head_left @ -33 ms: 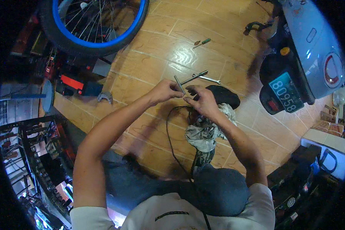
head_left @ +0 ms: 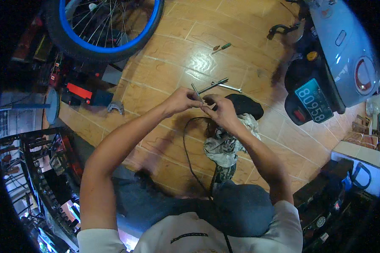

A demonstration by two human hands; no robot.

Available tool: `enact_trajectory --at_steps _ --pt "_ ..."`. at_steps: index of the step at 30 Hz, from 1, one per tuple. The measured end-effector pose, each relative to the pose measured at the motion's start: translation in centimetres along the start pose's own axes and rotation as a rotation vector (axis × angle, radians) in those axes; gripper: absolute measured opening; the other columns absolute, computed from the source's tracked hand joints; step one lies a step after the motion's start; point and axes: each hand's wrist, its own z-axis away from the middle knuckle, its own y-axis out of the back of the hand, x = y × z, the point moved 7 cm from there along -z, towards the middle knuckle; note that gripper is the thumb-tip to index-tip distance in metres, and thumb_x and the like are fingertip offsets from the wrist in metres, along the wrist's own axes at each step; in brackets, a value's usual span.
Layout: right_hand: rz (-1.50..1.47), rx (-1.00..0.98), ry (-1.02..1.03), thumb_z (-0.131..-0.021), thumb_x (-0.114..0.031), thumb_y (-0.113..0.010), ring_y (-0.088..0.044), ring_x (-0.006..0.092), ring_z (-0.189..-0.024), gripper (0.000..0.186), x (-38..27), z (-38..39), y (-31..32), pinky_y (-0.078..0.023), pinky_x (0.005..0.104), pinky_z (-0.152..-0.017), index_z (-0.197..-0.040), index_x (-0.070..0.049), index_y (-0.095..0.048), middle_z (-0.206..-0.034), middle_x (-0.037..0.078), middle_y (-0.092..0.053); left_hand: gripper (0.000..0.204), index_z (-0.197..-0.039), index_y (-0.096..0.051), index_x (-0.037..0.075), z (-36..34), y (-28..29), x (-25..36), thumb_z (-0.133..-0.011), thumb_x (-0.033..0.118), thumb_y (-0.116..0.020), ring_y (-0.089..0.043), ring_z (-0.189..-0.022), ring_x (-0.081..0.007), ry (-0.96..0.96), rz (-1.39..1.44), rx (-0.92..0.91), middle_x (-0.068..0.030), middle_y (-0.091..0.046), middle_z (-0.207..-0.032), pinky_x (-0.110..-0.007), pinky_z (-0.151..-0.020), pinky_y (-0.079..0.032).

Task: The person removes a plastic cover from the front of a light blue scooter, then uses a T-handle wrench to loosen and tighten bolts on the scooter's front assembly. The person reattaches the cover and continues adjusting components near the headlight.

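A metal T-handle socket wrench is held above the tiled floor, its crossbar toward me and its shaft pointing away to the right. My left hand is closed, pinching the crossbar between thumb and fingers. My right hand meets it at the bar's near end, fingers curled and thumb against the left fingertips; the exact contact is partly hidden. Beyond the shaft, a silver spanner lies on the floor. Under my right wrist are a crumpled grey-white rag and a black rounded thing.
A blue-rimmed wheel stands at the far left, near a red-and-black box. A green-handled screwdriver lies farther off. On the right is a pale blue scooter. A dark cable runs toward me; metal racks stand left.
My right hand has shifted slightly left, its thumb now against my left fingertips at the crossbar's end. The left hand and wrench stay almost where they were.
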Motion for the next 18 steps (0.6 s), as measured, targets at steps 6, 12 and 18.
enact_trajectory --at_steps 6,12,18 --pt "-0.225 0.100 -0.014 -0.090 -0.015 -0.076 -0.075 0.0324 -0.092 0.030 -4.6 -0.4 0.5 -0.059 0.0388 -0.080 -0.115 0.000 -0.067 -0.099 0.020 -0.075 0.020 -0.091 -0.077 0.001 3.3 1.2 2.7 -0.085 0.020 -0.080 -0.064 -0.077 -0.0142 0.025 0.119 0.080 -0.0058 -0.072 -0.082 -0.031 -0.070 -0.051" --pt "-0.213 0.213 -0.085 -0.092 -0.011 -0.072 -0.076 0.0289 -0.089 0.018 -5.9 0.7 1.4 -0.058 0.0358 -0.078 -0.104 0.000 -0.064 -0.099 0.019 -0.075 0.042 -0.117 -0.070 0.000 10.8 4.9 11.6 -0.086 0.028 -0.079 -0.065 -0.090 -0.0202 -0.212 -0.182 0.399 -0.0120 -0.070 -0.109 -0.035 -0.081 -0.055" --pt "-0.060 0.247 -0.127 -0.094 -0.006 -0.064 -0.072 0.0327 -0.089 0.016 -0.6 3.7 3.3 -0.055 0.0367 -0.082 -0.107 0.002 -0.071 -0.097 0.019 -0.072 0.049 -0.132 -0.062 0.004 36.8 9.6 25.4 -0.090 0.024 -0.074 -0.063 -0.107 -0.0240 -0.923 -0.536 1.183 -0.0112 -0.066 -0.122 -0.036 -0.096 -0.051"
